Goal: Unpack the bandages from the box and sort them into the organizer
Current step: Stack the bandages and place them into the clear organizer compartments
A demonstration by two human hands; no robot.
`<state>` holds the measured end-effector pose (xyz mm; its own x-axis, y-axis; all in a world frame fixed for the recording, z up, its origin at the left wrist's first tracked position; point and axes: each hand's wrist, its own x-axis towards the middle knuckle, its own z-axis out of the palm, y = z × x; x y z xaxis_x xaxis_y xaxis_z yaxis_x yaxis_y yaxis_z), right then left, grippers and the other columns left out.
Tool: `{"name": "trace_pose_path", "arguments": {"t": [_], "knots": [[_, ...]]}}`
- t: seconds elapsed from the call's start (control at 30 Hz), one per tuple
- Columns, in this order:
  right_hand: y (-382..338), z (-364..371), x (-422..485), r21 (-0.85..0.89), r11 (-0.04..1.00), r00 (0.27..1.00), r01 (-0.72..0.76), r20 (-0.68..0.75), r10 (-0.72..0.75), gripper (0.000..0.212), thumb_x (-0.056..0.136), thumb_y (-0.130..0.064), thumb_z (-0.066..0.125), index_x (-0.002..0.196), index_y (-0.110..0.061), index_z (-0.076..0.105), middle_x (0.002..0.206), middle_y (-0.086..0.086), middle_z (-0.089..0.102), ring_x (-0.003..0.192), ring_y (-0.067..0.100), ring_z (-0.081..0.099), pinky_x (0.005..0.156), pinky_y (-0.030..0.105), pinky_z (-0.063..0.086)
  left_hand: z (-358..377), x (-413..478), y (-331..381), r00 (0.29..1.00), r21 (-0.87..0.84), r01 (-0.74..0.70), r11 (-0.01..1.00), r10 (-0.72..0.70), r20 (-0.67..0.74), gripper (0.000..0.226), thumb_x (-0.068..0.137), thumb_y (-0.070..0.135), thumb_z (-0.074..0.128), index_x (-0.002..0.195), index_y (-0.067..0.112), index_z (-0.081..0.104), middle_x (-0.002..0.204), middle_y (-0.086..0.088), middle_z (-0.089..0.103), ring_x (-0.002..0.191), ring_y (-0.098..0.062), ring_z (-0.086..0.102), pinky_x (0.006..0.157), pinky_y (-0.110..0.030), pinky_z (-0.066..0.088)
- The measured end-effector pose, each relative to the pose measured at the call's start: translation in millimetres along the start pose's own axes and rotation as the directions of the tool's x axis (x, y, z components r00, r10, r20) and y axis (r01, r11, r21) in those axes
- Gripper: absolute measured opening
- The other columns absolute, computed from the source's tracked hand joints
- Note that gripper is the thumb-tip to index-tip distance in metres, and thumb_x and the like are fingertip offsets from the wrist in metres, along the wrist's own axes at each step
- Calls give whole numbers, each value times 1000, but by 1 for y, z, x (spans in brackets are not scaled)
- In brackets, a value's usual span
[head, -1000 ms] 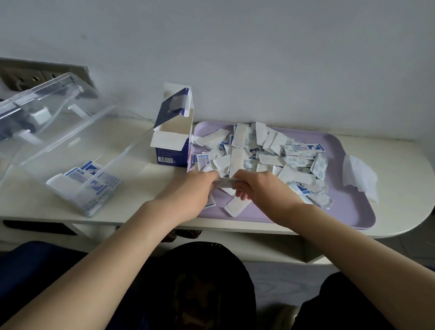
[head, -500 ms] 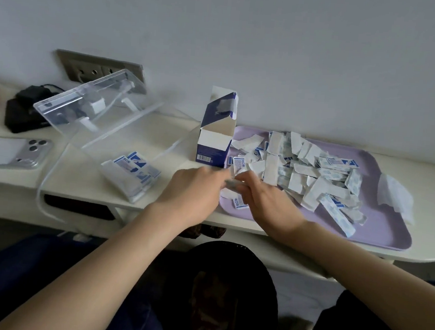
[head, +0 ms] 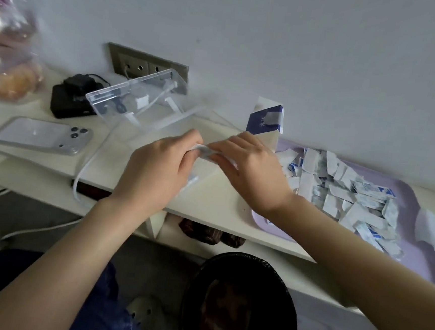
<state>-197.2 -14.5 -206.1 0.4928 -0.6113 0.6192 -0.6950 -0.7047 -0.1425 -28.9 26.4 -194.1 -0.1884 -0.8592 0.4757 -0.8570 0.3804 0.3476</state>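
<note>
— Holding a small stack of bandages (head: 207, 152), my left hand (head: 155, 170) and right hand (head: 250, 173) both pinch its ends, just above the clear organizer (head: 140, 97) on the bench (head: 207, 203).
— How do I do it well?
— I think keep it neat, lower it flat.

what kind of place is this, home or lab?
Probably a home or dorm room, not a lab: a phone and a bag of what looks like bread lie on a white ledge below a wall socket panel.
</note>
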Motion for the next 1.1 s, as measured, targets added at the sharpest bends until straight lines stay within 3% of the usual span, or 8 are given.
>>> {"name": "trace_pose_path", "arguments": {"t": [0.2,0.27,0.4,0.57,0.63,0.77,0.93,1.1], "knots": [[-16,21,40,-33,999,1000,0,10,1,17,83,-19,57,88,-13,72,76,2,69,77,29,60,57,30,47,-7,-8,-31,989,93,146,985,-145,-12,30,88,34,58,107,11,53,93,-5,60,86,-28,54,67,-32,35],[-14,28,53,-79,990,978,-117,162,128,19,89,-17,55,100,-16,70,92,4,69,92,30,58,65,33,46,-7,-11,-42,976,170,195,966,-207,59,41,85,41,59,113,12,52,106,-7,58,98,-30,52,78,-38,36],[-4,38,79,-210,922,795,-325,467,387,24,92,-22,48,108,-19,65,107,8,66,96,32,60,73,32,43,-6,-14,-52,957,230,203,952,-242,157,29,88,41,54,108,20,58,109,2,58,105,-20,46,84,-32,36],[2,60,102,-308,892,545,-330,710,447,35,88,-28,59,116,-7,63,113,10,66,99,26,63,87,33,51,-7,-15,-53,949,251,183,951,-237,206,23,92,42,46,99,25,60,102,8,57,102,-13,42,76,-25,35],[0,71,104,-314,877,476,-363,746,465,35,86,-25,63,115,-4,63,109,12,68,89,24,67,80,34,55,-7,-15,-54,949,254,171,952,-228,218,24,93,44,45,99,25,59,103,8,56,102,-13,42,78,-25,34],[-6,86,102,-322,855,412,-407,771,486,31,88,-21,63,111,0,62,96,12,69,54,15,57,61,26,51,-6,-14,-56,948,258,148,955,-211,238,27,93,46,43,102,25,58,107,7,55,105,-14,41,83,-26,33],[-12,91,100,-289,831,358,-476,799,483,34,92,-18,57,118,3,57,105,18,67,90,29,69,78,32,56,-4,-14,-58,946,246,163,955,-223,237,28,93,47,43,103,26,58,108,7,55,106,-15,40,83,-26,31],[-18,96,98,-295,830,310,-473,826,471,33,91,-16,59,116,5,57,105,19,67,91,29,69,79,33,56,-5,-14,-58,944,235,173,957,-229,237,28,93,49,44,103,26,57,109,8,55,107,-14,39,82,-25,30]]}}
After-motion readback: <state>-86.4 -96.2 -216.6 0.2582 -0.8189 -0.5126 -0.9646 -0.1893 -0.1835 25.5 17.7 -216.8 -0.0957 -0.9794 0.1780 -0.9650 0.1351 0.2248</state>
